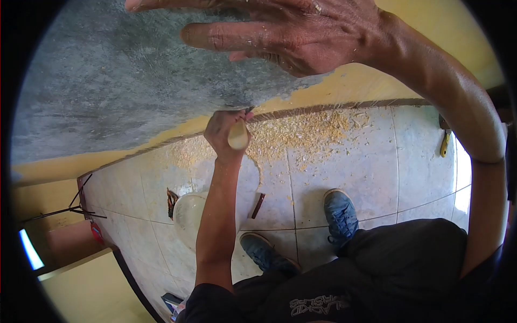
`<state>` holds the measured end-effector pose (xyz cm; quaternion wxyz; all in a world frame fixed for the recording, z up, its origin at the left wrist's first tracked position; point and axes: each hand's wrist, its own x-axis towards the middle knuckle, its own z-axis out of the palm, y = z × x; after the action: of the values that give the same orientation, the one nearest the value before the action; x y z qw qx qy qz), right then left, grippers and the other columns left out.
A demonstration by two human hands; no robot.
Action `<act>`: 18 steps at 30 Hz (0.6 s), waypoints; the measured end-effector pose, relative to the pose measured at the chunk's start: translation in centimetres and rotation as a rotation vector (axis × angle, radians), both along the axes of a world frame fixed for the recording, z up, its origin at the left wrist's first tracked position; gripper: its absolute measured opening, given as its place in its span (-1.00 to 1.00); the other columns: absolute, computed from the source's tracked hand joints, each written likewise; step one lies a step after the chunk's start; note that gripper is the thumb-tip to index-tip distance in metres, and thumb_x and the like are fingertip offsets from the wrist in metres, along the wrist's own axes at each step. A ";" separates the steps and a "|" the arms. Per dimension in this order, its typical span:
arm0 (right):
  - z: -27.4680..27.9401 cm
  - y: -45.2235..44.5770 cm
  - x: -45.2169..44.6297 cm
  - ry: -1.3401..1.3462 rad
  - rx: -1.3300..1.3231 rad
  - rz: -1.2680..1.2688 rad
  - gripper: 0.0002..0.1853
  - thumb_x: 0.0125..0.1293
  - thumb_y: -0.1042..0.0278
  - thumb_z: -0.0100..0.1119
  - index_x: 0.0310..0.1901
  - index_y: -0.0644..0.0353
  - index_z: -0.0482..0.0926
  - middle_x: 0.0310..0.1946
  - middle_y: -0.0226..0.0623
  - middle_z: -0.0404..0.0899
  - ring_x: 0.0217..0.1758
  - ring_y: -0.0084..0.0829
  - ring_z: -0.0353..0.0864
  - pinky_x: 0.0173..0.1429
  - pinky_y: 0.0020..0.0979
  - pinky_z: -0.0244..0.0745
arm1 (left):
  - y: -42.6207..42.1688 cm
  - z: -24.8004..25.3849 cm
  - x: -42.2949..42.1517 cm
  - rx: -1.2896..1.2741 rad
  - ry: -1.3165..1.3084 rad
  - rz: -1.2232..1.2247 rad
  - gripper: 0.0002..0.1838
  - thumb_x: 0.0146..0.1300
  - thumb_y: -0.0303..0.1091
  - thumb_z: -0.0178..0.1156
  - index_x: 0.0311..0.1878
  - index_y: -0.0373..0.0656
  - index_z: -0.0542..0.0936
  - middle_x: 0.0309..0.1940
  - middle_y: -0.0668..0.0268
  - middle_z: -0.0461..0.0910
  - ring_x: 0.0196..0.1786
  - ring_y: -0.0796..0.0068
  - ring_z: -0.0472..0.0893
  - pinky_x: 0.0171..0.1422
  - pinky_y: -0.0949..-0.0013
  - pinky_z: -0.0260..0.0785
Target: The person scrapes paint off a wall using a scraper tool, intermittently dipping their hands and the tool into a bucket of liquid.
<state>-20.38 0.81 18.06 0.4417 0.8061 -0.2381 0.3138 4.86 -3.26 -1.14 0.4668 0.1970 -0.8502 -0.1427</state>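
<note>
My left hand (pixel 217 132) is closed around what looks like a scraper (pixel 237 134), low against the wall near the floor. The pale, rounded end of its handle faces me, while its blade is mostly hidden behind my fingers. Higher up, my right hand (pixel 301 40) is spread with its fingers stretched out in front of the wall; whether it touches the surface I cannot tell. The wall (pixel 118 86) has a broad, bare grey area, with yellow paint left along its lower edge. Yellowish paint flakes (pixel 301 134) lie thick on the floor below.
Beside my left forearm stands a whitish round container (pixel 188 218), with a dark reddish strip (pixel 258 205) on the tiles nearby. A yellow-handled tool (pixel 444 144) is at the right. My shoes (pixel 340 212) are on the tiled floor. A cream panel (pixel 99 288) fills the lower left.
</note>
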 end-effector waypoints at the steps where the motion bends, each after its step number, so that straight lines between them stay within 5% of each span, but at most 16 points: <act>1: 0.1 0.0 0.1 -0.003 -0.022 0.007 -0.68 0.52 0.10 -0.10 0.04 -0.01 0.63 0.65 -0.13 0.00 0.69 -0.13 0.01 0.79 -0.06 -0.29 | 0.5 0.8 -0.6 -0.156 0.004 -0.023 -0.72 0.02 -0.76 0.40 -0.29 -0.18 0.58 -0.36 0.26 0.69 -0.29 0.37 0.73 -0.21 0.37 0.61; 2: 0.1 0.2 0.1 -0.006 0.014 0.007 -0.68 0.51 0.10 -0.09 0.05 -0.01 0.62 0.65 -0.13 -0.01 0.69 -0.12 0.01 0.79 -0.07 -0.29 | 1.3 1.4 -1.2 -0.115 0.083 0.021 -0.67 -0.07 -0.68 0.53 -0.33 -0.12 0.59 -0.42 0.31 0.69 -0.35 0.34 0.70 -0.29 0.36 0.55; 9: 1.5 2.1 0.2 0.046 0.112 -0.078 -0.65 0.55 0.10 -0.17 0.10 0.00 0.59 0.65 -0.10 -0.04 0.69 -0.11 -0.01 0.79 -0.07 -0.29 | 0.6 -0.5 -2.1 -0.209 0.021 -0.018 -0.76 0.04 -0.67 0.46 -0.31 -0.13 0.63 -0.42 0.29 0.68 -0.34 0.34 0.71 -0.27 0.34 0.56; 12: 1.5 3.1 0.3 0.017 0.410 -0.141 -0.62 0.55 0.09 -0.20 0.10 0.04 0.60 0.63 -0.07 0.02 0.68 -0.09 0.03 0.78 -0.06 -0.27 | 1.9 0.1 -2.2 -0.155 0.114 0.045 -0.74 -0.03 -0.67 0.45 -0.33 -0.13 0.63 -0.41 0.28 0.72 -0.38 0.29 0.71 -0.32 0.29 0.54; 15: 0.0 -0.6 0.7 -0.068 0.007 0.145 -0.57 0.53 0.04 -0.18 0.09 0.11 0.61 0.61 -0.05 0.07 0.66 -0.05 0.07 0.78 -0.02 -0.25 | 0.5 -2.0 -2.4 0.089 0.189 0.065 -0.71 0.00 -0.73 0.46 -0.31 -0.15 0.61 -0.39 0.30 0.68 -0.34 0.34 0.70 -0.23 0.37 0.58; 18: -0.3 -0.4 0.7 -0.020 0.036 0.068 -0.57 0.53 0.04 -0.17 0.08 0.11 0.61 0.61 -0.04 0.07 0.66 -0.04 0.07 0.78 -0.02 -0.25 | 1.4 -0.1 -2.7 -0.041 0.090 0.041 -0.67 -0.06 -0.71 0.51 -0.32 -0.15 0.58 -0.39 0.30 0.69 -0.34 0.33 0.70 -0.22 0.36 0.58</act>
<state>-19.71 0.43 17.81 0.4138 0.8183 -0.2206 0.3324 2.13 -1.85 -1.22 0.5115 0.1982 -0.8268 -0.1246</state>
